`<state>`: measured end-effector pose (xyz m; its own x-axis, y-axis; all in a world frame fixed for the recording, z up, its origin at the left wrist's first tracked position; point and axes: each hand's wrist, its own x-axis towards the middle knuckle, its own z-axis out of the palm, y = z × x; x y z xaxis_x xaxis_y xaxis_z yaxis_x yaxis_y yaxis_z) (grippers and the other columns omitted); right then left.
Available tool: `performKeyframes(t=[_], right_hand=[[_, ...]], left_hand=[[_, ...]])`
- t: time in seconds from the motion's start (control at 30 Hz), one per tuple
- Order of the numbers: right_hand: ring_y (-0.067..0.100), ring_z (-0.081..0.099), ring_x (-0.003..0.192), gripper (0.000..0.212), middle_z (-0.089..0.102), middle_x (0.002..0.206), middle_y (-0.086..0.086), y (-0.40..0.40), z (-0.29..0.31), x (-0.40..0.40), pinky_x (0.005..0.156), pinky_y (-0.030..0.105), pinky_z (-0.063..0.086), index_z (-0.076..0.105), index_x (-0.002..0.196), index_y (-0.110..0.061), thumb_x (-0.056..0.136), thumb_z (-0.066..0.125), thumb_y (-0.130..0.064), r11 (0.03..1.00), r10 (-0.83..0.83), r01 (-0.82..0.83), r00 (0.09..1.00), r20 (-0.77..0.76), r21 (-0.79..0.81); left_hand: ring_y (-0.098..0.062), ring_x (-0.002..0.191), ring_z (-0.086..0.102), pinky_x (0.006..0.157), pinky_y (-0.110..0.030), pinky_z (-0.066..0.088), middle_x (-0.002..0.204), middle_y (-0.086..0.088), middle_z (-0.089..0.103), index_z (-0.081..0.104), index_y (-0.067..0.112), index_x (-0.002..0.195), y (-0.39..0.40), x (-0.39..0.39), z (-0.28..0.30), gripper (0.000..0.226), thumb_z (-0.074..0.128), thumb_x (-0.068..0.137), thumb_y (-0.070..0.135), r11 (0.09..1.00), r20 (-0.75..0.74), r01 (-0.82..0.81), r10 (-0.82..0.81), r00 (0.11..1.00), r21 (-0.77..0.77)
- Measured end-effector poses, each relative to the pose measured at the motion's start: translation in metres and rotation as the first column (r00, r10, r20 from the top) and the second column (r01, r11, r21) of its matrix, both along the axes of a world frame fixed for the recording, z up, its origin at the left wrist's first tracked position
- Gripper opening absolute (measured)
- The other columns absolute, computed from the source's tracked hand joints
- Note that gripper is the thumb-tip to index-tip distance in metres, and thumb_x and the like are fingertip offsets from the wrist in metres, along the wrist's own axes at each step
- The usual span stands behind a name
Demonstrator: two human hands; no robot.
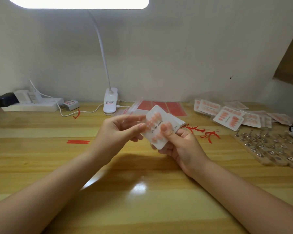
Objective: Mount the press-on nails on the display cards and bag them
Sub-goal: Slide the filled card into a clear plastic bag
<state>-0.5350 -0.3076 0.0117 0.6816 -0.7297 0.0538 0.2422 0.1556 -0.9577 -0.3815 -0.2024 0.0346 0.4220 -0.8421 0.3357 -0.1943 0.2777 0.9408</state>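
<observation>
Over the wooden desk [41,166], both hands' grips pinch a nail card [156,127]: left hand [120,130] fingertips, right hand [179,144] thumb on top.

Bare wood [142,191] ahead — bagged cards [230,115] rightward

small home craft workstation for packing press-on nails, set against a plain white wall. wooden desk [41,166] with a clip-on gooseneck lamp [110,103], a power strip [32,105] with plugged-in adapters, and red adhesive sheets [161,107]. at right, a pile of bagged nail cards [235,115] and a wooden board of metal nail stands [269,147].
</observation>
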Motion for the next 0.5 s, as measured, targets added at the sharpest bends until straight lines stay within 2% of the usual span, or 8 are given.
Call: performKeyframes(t=[0.1, 0.33, 0.5], right_hand=[[0.027, 0.067, 0.071, 0.063, 0.07, 0.086, 0.02, -0.0002, 0.0002, 0.0003, 0.058, 0.027, 0.053, 0.065, 0.105, 0.007, 0.069, 0.071, -0.044, 1.0, 0.006, -0.006, 1.0, 0.005, 0.0], [0.026, 0.068, 0.073, 0.061, 0.072, 0.093, 0.017, -0.0013, 0.0001, -0.0001, 0.068, 0.034, 0.054, 0.065, 0.112, 0.002, 0.072, 0.069, -0.044, 1.0, 0.008, -0.008, 1.0, 0.0, 0.014], [0.025, 0.069, 0.075, 0.06, 0.072, 0.095, 0.017, -0.001, 0.002, -0.0005, 0.066, 0.031, 0.055, 0.064, 0.113, 0.001, 0.073, 0.067, -0.044, 1.0, 0.022, -0.022, 1.0, -0.02, 0.023]], left_hand=[[-0.017, 0.065, 0.069, 0.062, -0.025, 0.056, 0.083, -0.007, 0.076, 0.071, 0.028, 0.105, 0.0005, 0.0006, -0.0008, 0.034, 0.075, 0.071, 0.025, 1.0, 0.01, -0.012, 0.013, 1.0, -0.012], [-0.015, 0.063, 0.067, 0.06, -0.023, 0.055, 0.076, -0.009, 0.074, 0.075, 0.02, 0.09, 0.0002, 0.0008, -0.0009, 0.025, 0.078, 0.065, 0.022, 0.999, 0.01, -0.05, 0.05, 0.999, 0.005], [-0.014, 0.063, 0.068, 0.06, -0.021, 0.056, 0.081, -0.009, 0.076, 0.08, 0.026, 0.081, 0.0, 0.0003, -0.0012, 0.018, 0.079, 0.064, 0.022, 0.999, -0.084, -0.034, 0.037, 0.996, 0.035]])
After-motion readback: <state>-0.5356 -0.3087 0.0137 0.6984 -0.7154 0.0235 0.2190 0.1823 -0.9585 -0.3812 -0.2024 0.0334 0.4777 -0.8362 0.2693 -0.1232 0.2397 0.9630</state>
